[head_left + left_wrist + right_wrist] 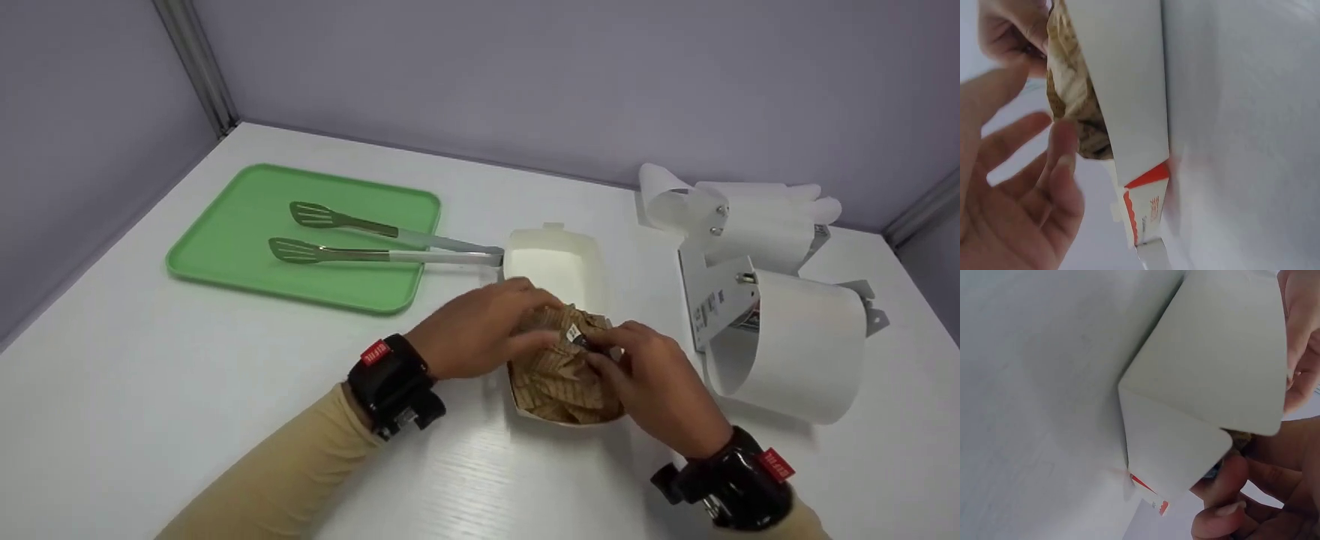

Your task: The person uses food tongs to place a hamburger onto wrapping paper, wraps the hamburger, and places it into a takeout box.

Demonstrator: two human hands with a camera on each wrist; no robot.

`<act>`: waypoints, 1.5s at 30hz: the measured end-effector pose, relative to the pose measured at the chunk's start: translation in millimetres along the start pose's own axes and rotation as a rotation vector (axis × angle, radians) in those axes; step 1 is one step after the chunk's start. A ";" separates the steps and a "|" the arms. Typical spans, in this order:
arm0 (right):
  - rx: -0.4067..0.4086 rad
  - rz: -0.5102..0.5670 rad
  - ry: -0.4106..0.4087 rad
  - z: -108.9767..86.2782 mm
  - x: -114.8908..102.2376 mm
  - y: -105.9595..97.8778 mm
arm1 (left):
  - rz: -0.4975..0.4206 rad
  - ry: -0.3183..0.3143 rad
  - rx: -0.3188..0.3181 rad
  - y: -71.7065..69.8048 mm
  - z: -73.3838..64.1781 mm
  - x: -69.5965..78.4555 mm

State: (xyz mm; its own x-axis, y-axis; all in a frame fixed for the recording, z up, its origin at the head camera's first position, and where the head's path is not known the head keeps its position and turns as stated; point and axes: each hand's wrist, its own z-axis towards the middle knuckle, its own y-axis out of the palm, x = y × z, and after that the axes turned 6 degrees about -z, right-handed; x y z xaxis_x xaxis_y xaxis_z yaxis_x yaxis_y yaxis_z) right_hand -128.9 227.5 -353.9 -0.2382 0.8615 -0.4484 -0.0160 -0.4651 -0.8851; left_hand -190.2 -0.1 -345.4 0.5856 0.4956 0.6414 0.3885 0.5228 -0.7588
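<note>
An open white carton (559, 262) with a hinged lid stands on the table, and crumpled brown printed wrapping paper (559, 390) fills its near half. On the paper lies a small black-and-white label (576, 334). My right hand (660, 386) pinches the label's dark end between thumb and fingers; the right wrist view shows the curled fingertips (1230, 475) at the carton's rim. Across the paper's left side reaches my left hand (484, 330), fingers loosely bent. In the left wrist view those fingers (1064, 140) are spread beside the paper, not closed round it. Whatever the paper covers is hidden.
A green tray (225, 225) lies to the left. Metal tongs (442, 257) with slotted ends rest on it, their handle end reaching the carton's lid. Two white curved holders (806, 345) with metal brackets stand on the right. A grey wall (487, 82) closes off the back.
</note>
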 end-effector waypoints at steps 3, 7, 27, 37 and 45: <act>-0.017 0.009 -0.005 -0.4 -3.0 0.5 | -0.020 -0.093 0.137 -4.0 0.3 -11.6; -0.033 0.001 -0.015 -1.6 -7.5 2.6 | -0.033 -0.229 0.193 -4.9 -0.4 -25.9; 0.052 0.020 -0.049 -3.1 -3.2 -2.0 | -0.064 -0.236 0.098 2.0 2.5 -33.7; -0.024 0.153 0.103 1.4 17.8 -8.4 | -0.090 -0.188 0.131 0.5 0.6 -29.6; -0.173 0.273 0.160 3.3 23.7 -6.0 | -0.081 -0.143 0.148 1.5 -1.0 -27.6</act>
State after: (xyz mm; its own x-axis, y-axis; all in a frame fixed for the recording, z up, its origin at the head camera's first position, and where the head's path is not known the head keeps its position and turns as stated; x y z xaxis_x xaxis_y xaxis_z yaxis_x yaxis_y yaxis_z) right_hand -137.6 250.0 -358.8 -0.0562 0.7376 -0.6729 0.1953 -0.6528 -0.7319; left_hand -205.0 -13.6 -364.3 0.4455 0.5355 0.7174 0.3152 0.6562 -0.6856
